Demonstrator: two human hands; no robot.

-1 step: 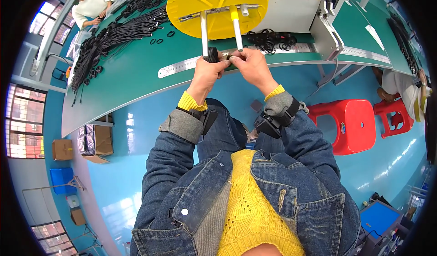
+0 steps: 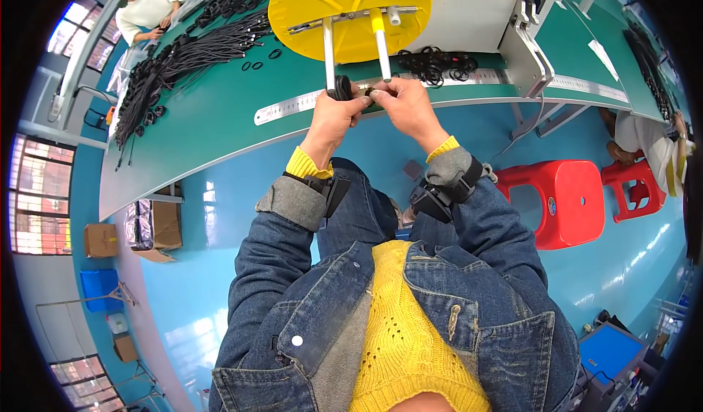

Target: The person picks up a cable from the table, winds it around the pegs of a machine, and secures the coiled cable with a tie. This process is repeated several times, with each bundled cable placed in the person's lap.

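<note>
— What had moved since the earlier frame?

— Almost nothing. Both hands stayed at the front edge of the green bench (image 2: 220, 119), just under the yellow disc (image 2: 351, 9) with its two upright rods.

— And the hands themselves?

— The left hand (image 2: 333, 119) was curled shut around a small coil of black cord (image 2: 341, 87), which stood up out of the fist beside the metal rod (image 2: 328, 46). The right hand (image 2: 403, 104) was closed too, its fingertips pinching the cord's end where the two hands met.

— Where was that against the bench?

— Right over the steel ruler (image 2: 293, 106) lying along the bench edge. A pile of black loops (image 2: 436, 64) lay just behind the right hand, and long bundles of black cords (image 2: 183, 57) were spread well off to the left.

— Anything else?

— A red plastic stool (image 2: 564, 199) stood on the blue floor at the right, and another person in white (image 2: 150, 5) worked at the far left end.
</note>
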